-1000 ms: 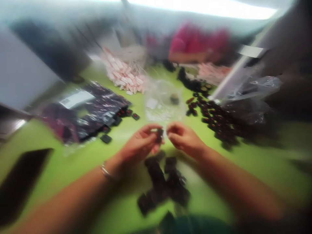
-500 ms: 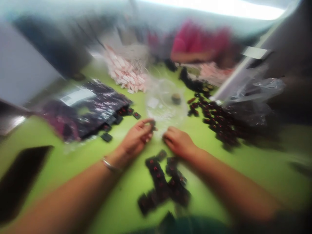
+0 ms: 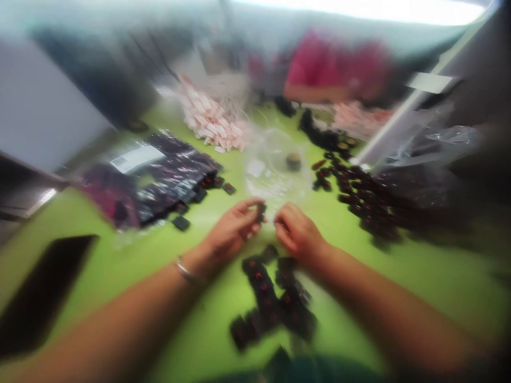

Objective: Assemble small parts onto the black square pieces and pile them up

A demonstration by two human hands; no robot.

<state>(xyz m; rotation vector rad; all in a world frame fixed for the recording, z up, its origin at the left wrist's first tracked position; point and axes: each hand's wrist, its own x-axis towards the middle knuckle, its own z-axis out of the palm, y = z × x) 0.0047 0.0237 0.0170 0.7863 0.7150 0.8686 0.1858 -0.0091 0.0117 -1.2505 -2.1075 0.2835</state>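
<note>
My left hand (image 3: 235,226) pinches a small black square piece (image 3: 261,211) between thumb and fingertips. Close by on the right, my right hand (image 3: 297,231) is closed, its fingertips curled near that piece; whatever they grip is too small and blurred to name. Just beyond both hands lies a clear plastic bag (image 3: 275,159) with small white bits in and around it. Nearer to me, between my forearms, sits a cluster of black square pieces (image 3: 267,303) with red marks on them.
At left, a plastic bag of black pieces (image 3: 171,170) spills some onto the green table (image 3: 191,330). A dark flat object (image 3: 43,292) lies left. Black parts (image 3: 363,199) heap at right, white-pink pieces (image 3: 215,125) behind. A person in a pink top (image 3: 319,69) sits across.
The whole view has shifted slightly, so things appear a little further right. My right hand's fingertips have come up beside the black piece, which stays in my left hand.
</note>
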